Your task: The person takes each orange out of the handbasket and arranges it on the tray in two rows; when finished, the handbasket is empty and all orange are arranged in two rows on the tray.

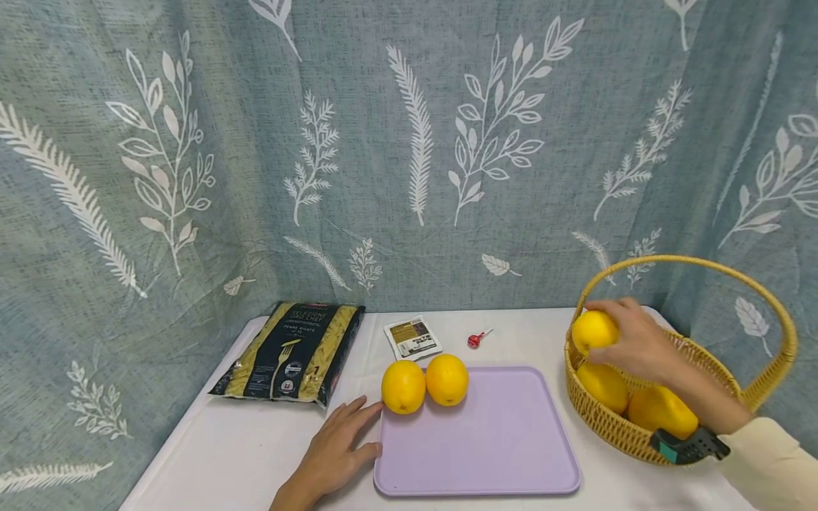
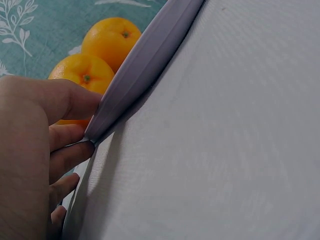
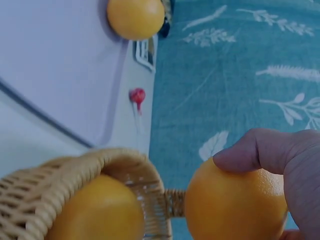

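Note:
My right hand (image 1: 639,344) grips an orange (image 1: 595,332) over the left side of a wicker basket (image 1: 601,415). In the right wrist view the thumb presses on top of that orange (image 3: 235,205), beside the basket's rim. More yellow-orange fruit (image 1: 662,411) lies inside the basket, partly behind my forearm. On the left, my left hand (image 1: 339,451) rests with fingers spread at the left edge of a lilac tray (image 1: 479,454). Its thumb and fingertips meet the tray's rim in the left wrist view. Two oranges (image 1: 403,387) sit side by side at the tray's back left corner.
A bag of penne pasta (image 1: 287,351) lies at the back left of the white-covered table. Behind the tray are a small white and brown packet (image 1: 412,337) and a red lollipop (image 1: 474,341). The basket's tall handle (image 1: 690,261) arches above its right side. A patterned curtain (image 1: 409,156) hangs behind.

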{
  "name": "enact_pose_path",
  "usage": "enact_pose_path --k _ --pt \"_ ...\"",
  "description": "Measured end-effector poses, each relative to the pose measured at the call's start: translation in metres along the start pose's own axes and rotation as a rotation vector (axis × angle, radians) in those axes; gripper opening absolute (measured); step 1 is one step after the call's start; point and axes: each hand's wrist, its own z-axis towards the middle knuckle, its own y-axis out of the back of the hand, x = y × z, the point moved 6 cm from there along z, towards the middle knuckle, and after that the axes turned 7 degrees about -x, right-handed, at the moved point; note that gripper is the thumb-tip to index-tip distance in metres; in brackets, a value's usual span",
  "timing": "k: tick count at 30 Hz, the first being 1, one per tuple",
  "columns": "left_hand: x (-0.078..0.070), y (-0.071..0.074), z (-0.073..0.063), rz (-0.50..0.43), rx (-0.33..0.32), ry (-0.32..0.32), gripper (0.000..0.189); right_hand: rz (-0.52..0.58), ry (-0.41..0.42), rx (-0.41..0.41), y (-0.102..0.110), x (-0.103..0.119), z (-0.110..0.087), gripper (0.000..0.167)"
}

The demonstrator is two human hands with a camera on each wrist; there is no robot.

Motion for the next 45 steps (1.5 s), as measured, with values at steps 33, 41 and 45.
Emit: enact_pose_path --k 33,41,45 --pt "0.002 -0.001 0.001 -0.005 0.012 -0.006 0.060 0.128 0.102 -0.027 -0.061 0.051 0.006 0.073" --pt "0.002 -0.001 0.000 -0.007 0.012 -0.010 0.060 0.113 0.164 -0.018 -0.083 0.060 0.007 0.071" --pt "0.002 -0.001 0.000 -0.004 0.013 -0.013 0.059 0.095 0.156 -0.003 -0.092 0.062 0.006 0.073"
